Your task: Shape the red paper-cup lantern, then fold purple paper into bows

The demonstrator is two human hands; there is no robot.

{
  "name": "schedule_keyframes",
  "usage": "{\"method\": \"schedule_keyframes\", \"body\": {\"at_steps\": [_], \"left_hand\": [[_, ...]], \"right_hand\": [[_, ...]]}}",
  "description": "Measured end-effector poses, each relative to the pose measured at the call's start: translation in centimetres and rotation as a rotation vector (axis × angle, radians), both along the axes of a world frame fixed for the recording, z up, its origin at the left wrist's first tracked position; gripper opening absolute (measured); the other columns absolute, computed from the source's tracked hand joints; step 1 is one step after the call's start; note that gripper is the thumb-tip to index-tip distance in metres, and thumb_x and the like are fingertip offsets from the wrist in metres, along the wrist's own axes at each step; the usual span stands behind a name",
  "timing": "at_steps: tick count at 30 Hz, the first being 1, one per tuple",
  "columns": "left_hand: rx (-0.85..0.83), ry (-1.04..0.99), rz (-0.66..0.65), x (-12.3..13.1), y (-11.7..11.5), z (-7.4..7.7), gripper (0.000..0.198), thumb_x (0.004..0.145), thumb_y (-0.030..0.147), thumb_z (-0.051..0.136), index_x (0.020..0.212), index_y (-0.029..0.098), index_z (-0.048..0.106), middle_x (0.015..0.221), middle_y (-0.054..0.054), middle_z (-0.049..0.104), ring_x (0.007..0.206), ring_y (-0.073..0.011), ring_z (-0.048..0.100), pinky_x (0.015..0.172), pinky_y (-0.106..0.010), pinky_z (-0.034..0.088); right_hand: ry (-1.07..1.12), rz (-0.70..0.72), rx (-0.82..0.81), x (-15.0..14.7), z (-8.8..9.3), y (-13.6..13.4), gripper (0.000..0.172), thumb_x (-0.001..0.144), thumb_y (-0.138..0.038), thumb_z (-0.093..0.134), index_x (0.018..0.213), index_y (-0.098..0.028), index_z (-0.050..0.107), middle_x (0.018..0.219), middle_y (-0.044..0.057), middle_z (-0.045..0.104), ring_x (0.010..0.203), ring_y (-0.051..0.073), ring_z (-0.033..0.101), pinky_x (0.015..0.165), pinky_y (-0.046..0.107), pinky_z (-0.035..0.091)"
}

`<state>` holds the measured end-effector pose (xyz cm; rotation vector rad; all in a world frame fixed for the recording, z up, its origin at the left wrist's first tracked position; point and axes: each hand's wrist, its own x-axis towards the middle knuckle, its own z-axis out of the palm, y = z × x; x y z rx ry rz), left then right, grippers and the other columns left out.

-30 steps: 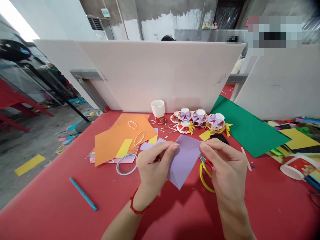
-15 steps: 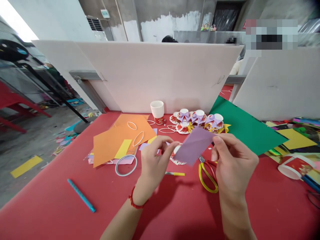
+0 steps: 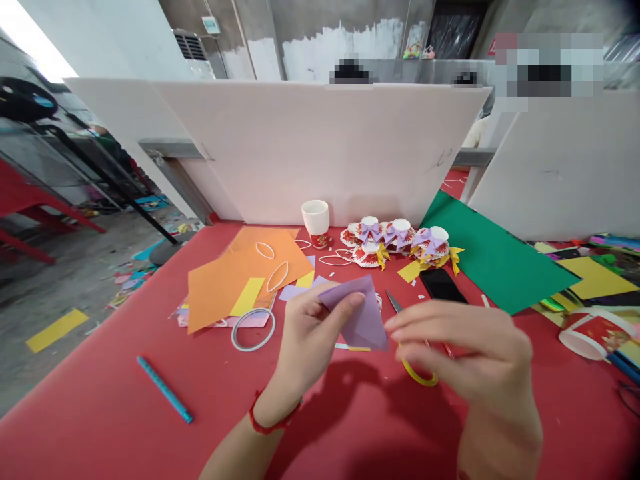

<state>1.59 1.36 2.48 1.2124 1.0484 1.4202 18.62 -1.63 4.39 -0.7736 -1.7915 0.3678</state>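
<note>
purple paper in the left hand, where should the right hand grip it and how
Probably best at the lower right corner of the purple paper, coming from the right. The left hand pinches it from the left, thumb over its face, while that corner juts free toward the right hand. Being thin, it suits a light pinch.

No text is legible (scribble [image 3: 443, 159] on the white panel [image 3: 310, 147] included).
</note>
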Motion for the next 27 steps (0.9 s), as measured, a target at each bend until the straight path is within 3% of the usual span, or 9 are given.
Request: {"method": "schedule_keyframes", "body": {"at_steps": [2,4,7,13,17,22,27], "left_hand": [[0.07,0.063,-0.031,0.1,-0.5,0.3,0.005,0.071,0.02,0.076,0.069,0.021,0.08,0.063,0.001,0.075,0.057,-0.0112,0.061,0.051,-0.017,0.048],[0.112,0.101,-0.094,0.3,-0.7,0.5,0.009,0.073,0.019,0.073,0.07,0.022,0.081,0.064,0.0,0.076,0.057,-0.0115,0.062,0.052,-0.017,0.049],[0.132,0.145,-0.159,0.4,-0.8,0.7,0.012,0.076,0.019,0.071,0.071,0.022,0.082,0.062,0.0,0.076,0.055,-0.0113,0.061,0.051,-0.016,0.048],[0.149,0.204,-0.157,0.7,-0.7,0.6,0.013,0.077,0.019,0.068,0.071,0.02,0.081,0.064,-0.002,0.076,0.056,-0.0121,0.06,0.051,-0.018,0.048],[0.204,0.187,-0.023,0.8,-0.7,0.5,0.011,0.076,0.019,0.07,0.067,0.019,0.076,0.06,0.0,0.071,0.053,-0.0109,0.057,0.048,-0.018,0.046],[0.358,0.249,0.158,0.7,-0.4,0.2,0.028,0.082,0.017,0.061,0.054,0.018,0.062,0.05,0.004,0.052,0.047,-0.0082,0.044,0.042,-0.018,0.036],[0.534,0.361,0.367,0.5,0.0,-0.5,0.023,0.081,0.018,0.066,0.06,0.021,0.072,0.05,0.005,0.06,0.045,-0.0091,0.048,0.044,-0.021,0.038]], "right_hand": [[0.253,-0.197,-0.077,-0.6,-0.4,0.4,0.018,0.084,-0.009,0.072,0.08,-0.026,0.075,0.078,-0.005,0.077,0.073,0.011,0.071,0.065,0.019,0.056],[0.282,-0.137,-0.216,-1.2,-0.7,0.8,0.021,0.077,-0.011,0.078,0.089,-0.028,0.078,0.087,-0.005,0.077,0.068,0.01,0.068,0.058,0.019,0.054],[0.31,-0.036,-0.3,-1.8,-0.8,1.1,0.02,0.079,-0.012,0.075,0.085,-0.03,0.08,0.081,-0.005,0.077,0.068,0.01,0.066,0.058,0.019,0.052],[0.421,-0.08,-0.37,-2.2,-1.0,1.0,0.019,0.078,-0.013,0.074,0.076,-0.03,0.082,0.069,-0.005,0.073,0.062,0.009,0.06,0.058,0.02,0.049],[0.481,-0.097,-0.393,-2.3,-1.1,1.1,0.02,0.078,-0.014,0.074,0.076,-0.032,0.082,0.067,-0.005,0.07,0.061,0.009,0.058,0.057,0.02,0.048],[0.546,-0.119,-0.42,-2.8,-1.5,1.3,0.019,0.081,-0.016,0.072,0.079,-0.032,0.082,0.068,-0.004,0.07,0.063,0.01,0.059,0.057,0.021,0.047],[0.597,-0.161,-0.425,-3.5,-1.9,1.6,0.011,0.079,-0.019,0.074,0.072,-0.025,0.08,0.064,-0.002,0.067,0.061,0.011,0.057,0.054,0.023,0.044]]}}
